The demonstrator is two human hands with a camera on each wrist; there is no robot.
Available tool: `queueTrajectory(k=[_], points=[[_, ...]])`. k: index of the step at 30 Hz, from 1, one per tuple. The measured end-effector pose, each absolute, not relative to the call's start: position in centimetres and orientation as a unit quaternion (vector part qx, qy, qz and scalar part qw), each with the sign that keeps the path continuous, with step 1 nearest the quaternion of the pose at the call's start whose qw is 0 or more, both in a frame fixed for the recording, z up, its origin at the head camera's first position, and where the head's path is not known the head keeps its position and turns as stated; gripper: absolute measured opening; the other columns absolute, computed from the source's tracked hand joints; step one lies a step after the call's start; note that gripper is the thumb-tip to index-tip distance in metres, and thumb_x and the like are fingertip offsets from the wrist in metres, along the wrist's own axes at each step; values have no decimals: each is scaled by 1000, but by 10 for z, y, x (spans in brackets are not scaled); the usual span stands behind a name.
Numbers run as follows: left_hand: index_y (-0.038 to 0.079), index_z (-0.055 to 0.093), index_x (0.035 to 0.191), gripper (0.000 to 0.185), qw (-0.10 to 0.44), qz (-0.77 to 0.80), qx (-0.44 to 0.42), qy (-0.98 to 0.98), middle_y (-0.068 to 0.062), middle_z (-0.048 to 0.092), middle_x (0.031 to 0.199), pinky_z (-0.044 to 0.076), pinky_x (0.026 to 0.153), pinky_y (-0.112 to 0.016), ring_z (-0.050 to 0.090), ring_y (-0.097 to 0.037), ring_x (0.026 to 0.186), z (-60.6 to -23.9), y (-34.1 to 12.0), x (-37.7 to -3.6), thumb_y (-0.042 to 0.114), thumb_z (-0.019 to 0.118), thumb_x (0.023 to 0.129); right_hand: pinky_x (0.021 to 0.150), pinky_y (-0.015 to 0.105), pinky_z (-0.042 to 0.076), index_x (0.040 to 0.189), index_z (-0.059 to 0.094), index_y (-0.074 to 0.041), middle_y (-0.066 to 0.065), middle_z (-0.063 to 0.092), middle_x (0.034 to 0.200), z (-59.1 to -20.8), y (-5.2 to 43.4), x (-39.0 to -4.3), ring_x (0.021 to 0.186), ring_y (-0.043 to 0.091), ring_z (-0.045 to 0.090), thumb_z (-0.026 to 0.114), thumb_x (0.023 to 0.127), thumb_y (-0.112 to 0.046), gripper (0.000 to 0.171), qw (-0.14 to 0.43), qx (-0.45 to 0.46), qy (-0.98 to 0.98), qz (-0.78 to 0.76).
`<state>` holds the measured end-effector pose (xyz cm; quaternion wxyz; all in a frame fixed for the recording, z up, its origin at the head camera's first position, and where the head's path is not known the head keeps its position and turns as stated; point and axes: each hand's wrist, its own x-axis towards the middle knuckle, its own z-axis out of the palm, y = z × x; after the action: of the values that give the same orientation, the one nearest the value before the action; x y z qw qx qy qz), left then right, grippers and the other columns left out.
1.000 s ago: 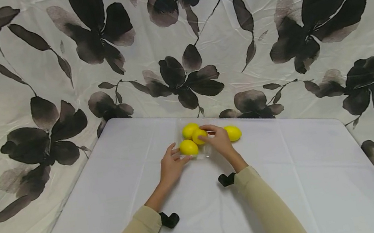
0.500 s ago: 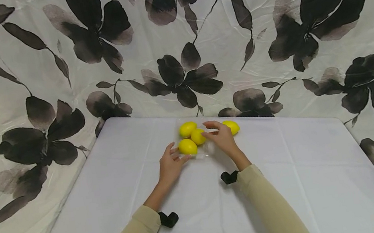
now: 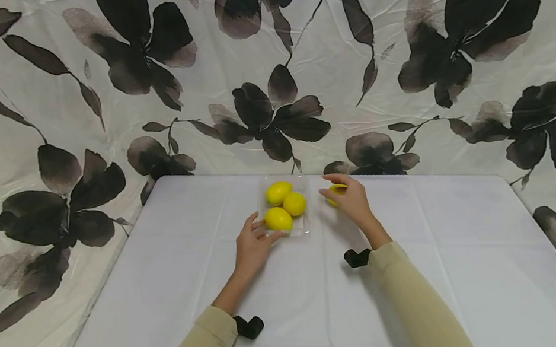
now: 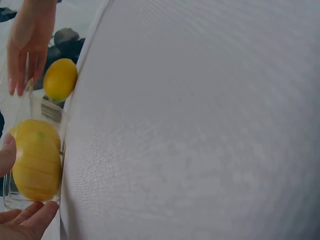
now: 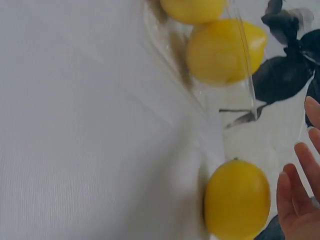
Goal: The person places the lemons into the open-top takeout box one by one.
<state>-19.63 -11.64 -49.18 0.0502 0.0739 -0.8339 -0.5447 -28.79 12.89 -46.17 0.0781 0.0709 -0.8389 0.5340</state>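
The clear tray (image 3: pixel 309 224) with 3 lemons (image 3: pixel 283 204) is touched by the relaxed, empty left hand (image 3: pixel 252 247). A loose lemon (image 5: pixel 236 198) on the tabletop (image 3: pixel 464 265) is neared by the right hand (image 3: pixel 351 201), fingers open, nothing gripped.

Both my arms reach forward in tan sleeves — my left hand (image 3: pixel 252 248) rests with fingers loosely extended, my right hand (image 3: pixel 351 201) hovers open, fingers spread.

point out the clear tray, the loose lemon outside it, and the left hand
clear tray (image 3: pixel 308 226), head view, near right rim.
loose lemon (image 5: pixel 236 199), right wrist view, middle of peel.
left hand (image 3: pixel 253 250), head view, back of hand.
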Motion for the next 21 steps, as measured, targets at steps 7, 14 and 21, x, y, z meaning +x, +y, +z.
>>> queueTrajectory(k=[7, 14, 21], points=[[6, 38, 149, 83, 49, -546, 74, -833, -23, 57, 135, 53, 96, -48, 63, -38, 115, -490, -117, -198, 28, 81, 83, 112, 45, 39, 131, 61, -5, 16, 56, 139, -473, 151, -296, 130, 32, 48, 75, 88, -19, 47, 62, 34, -853, 517], [8, 38, 150, 83, 38, -552, 77, -830, -22, 56, 137, 53, 96, -48, 62, -37, 117, -490, -117, -201, 29, 81, 83, 114, 44, 37, 143, 49, -5, 16, 49, 146, -488, 166, -300, 133, 32, 45, 72, 92, -22, 59, -5, 19, -855, 518], [7, 38, 150, 82, 38, -550, 78, -831, -21, 57, 136, 53, 96, -48, 63, -37, 116, -488, -115, -204, 28, 81, 83, 112, 46, 40, 143, 49, -5, 19, 50, 144, -492, 172, -302, 131, 34, 48, 76, 88, -25, 64, -33, 10, -856, 516]])
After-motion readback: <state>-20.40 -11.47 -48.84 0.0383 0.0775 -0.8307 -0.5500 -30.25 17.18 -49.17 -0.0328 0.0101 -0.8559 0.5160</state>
